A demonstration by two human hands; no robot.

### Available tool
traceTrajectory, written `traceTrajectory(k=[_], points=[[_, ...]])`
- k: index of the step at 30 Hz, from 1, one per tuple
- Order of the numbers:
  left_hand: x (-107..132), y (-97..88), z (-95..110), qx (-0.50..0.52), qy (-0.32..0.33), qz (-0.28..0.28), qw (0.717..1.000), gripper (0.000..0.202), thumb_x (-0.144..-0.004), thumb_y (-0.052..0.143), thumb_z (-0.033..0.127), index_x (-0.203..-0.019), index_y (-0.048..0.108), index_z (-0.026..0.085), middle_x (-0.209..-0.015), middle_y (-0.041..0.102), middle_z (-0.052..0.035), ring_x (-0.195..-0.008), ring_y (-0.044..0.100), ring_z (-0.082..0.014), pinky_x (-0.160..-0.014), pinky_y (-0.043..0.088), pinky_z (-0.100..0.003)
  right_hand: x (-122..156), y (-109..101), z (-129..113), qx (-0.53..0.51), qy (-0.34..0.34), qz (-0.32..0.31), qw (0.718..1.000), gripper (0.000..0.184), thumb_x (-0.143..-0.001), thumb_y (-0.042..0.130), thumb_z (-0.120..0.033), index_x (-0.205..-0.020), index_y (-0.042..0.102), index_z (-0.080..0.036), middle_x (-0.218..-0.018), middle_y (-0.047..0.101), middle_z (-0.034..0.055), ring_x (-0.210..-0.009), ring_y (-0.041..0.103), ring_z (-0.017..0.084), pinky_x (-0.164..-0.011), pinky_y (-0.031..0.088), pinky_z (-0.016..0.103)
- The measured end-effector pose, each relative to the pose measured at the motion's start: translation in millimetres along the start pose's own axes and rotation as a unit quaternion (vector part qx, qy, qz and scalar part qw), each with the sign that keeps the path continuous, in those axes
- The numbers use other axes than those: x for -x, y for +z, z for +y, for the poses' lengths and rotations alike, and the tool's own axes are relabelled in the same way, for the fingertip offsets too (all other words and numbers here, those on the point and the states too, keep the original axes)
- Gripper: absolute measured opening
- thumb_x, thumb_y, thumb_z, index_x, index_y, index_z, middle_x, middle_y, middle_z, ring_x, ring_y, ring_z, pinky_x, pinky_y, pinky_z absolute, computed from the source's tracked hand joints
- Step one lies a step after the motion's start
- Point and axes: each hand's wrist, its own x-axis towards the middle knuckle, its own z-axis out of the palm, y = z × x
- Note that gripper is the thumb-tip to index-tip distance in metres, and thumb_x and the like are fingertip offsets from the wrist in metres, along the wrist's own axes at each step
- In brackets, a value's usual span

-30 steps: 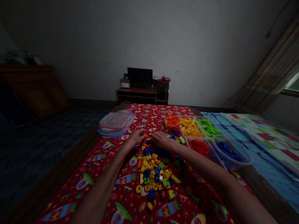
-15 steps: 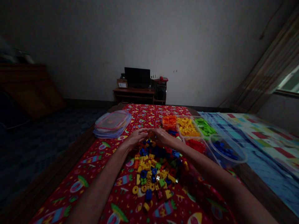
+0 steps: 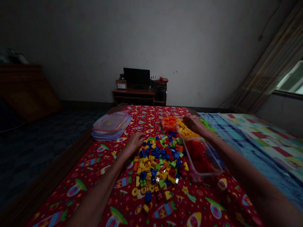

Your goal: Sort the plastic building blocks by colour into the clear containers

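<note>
A mixed pile of toy building bricks in yellow, blue, red, green and orange lies on the red patterned tablecloth. My left hand is at the pile's far left edge, fingers curled in; whatever they hold does not show. Over the far side of the box of yellow bricks, beside the green bricks, is my right hand. Its fingers look bent together, their tips mostly hidden and dim. Nearer me stands a clear box of red bricks, with a box of orange bricks at the far left.
Stacked clear lids sit on the table's left side. A bed with a blue and patchwork cover adjoins the right edge. Against the far wall, a small desk carries a monitor and a red telephone.
My right hand has left the pile's far edge, moving right to the yellow and green boxes. My left hand has drawn slightly left and curled. The red-brick box has shifted toward me.
</note>
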Motion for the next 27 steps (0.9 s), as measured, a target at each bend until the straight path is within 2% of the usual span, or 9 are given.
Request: traceTrajectory(k=[4,7,10,14,17,19,22,27], points=[[5.8,6.4,-4.3,-0.029,0.023,-0.017,0.999,0.024,-0.078,0.053,0.022,-0.089,0.073,0.017,-0.094,0.071,-0.0104,-0.091,0.064,-0.0248,-0.083,0.048,-0.035,1.2,-5.3,38.8,0.092,0.082,-0.028,0.992,0.023,-0.087,0.044,-0.019,-0.087,0.064,-0.009,-0.076,0.065,0.0123,-0.063,0.051,0.015,-0.058,0.029,0.025],[7.4,7.8,-6.8,-0.015,0.034,-0.024,0.999,0.024,-0.078,0.053,0.026,-0.087,0.074,0.018,-0.092,0.070,-0.0104,-0.088,0.064,-0.0240,-0.081,0.048,-0.033,0.9,-2.4,40.6,0.111,0.081,-0.029,0.990,0.028,-0.088,0.046,-0.024,-0.104,0.063,-0.007,-0.087,0.067,0.0164,-0.073,0.057,0.018,-0.062,0.032,0.025],[5.5,9.0,-9.4,0.014,0.024,-0.035,0.999,0.022,-0.076,0.056,0.028,-0.082,0.074,0.018,-0.088,0.070,-0.0088,-0.083,0.063,-0.0225,-0.075,0.048,-0.030,-1.4,5.6,12.2,0.079,0.021,-0.043,0.996,0.029,-0.092,0.041,-0.023,-0.103,0.064,-0.009,-0.087,0.068,0.0146,-0.072,0.056,0.017,-0.062,0.032,0.025],[1.9,10.2,-11.9,0.029,0.006,-0.056,0.998,0.017,-0.071,0.058,0.029,-0.073,0.071,0.018,-0.078,0.070,-0.0054,-0.074,0.063,-0.0203,-0.066,0.046,-0.027,-5.6,26.8,-56.3,0.038,-0.054,-0.106,0.992,0.028,-0.092,0.041,-0.021,-0.094,0.067,-0.012,-0.080,0.067,0.0106,-0.065,0.054,0.014,-0.058,0.031,0.024],[-0.1,7.9,-14.0,0.028,-0.005,-0.056,0.998,0.018,-0.071,0.056,0.031,-0.071,0.069,0.018,-0.072,0.069,-0.0040,-0.068,0.062,-0.0194,-0.062,0.044,-0.027,-10.0,46.7,-106.7,0.051,-0.094,-0.153,0.982,0.026,-0.091,0.043,-0.019,-0.096,0.067,-0.012,-0.084,0.068,0.0123,-0.069,0.058,0.016,-0.059,0.036,0.025],[-1.4,4.6,-15.2,0.026,-0.011,-0.052,0.998,0.019,-0.070,0.054,0.031,-0.070,0.067,0.017,-0.069,0.068,-0.0037,-0.066,0.061,-0.0191,-0.060,0.044,-0.027,-14.2,58.4,-131.2,0.070,-0.098,-0.189,0.975,0.024,-0.090,0.045,-0.018,-0.095,0.067,-0.011,-0.087,0.068,0.0140,-0.074,0.061,0.019,-0.060,0.039,0.026],[-3.1,-0.8,-16.0,0.025,-0.016,-0.047,0.998,0.019,-0.069,0.053,0.031,-0.070,0.066,0.017,-0.069,0.068,-0.0036,-0.065,0.061,-0.0186,-0.061,0.044,-0.027,-21.3,70.2,-150.3,0.071,-0.081,-0.213,0.971,0.024,-0.091,0.047,-0.025,-0.094,0.068,-0.012,-0.090,0.068,0.0150,-0.082,0.064,0.022,-0.064,0.045,0.027],[-3.3,-3.3,-13.8,0.034,-0.022,-0.058,0.998,0.021,-0.069,0.053,0.034,-0.071,0.065,0.017,-0.067,0.068,-0.0034,-0.062,0.061,-0.0179,-0.058,0.044,-0.026,-26.6,77.5,-151.8,0.054,-0.079,-0.185,0.978,0.022,-0.090,0.050,-0.022,-0.104,0.064,-0.013,-0.103,0.067,0.0140,-0.093,0.063,0.021,-0.074,0.048,0.028]])
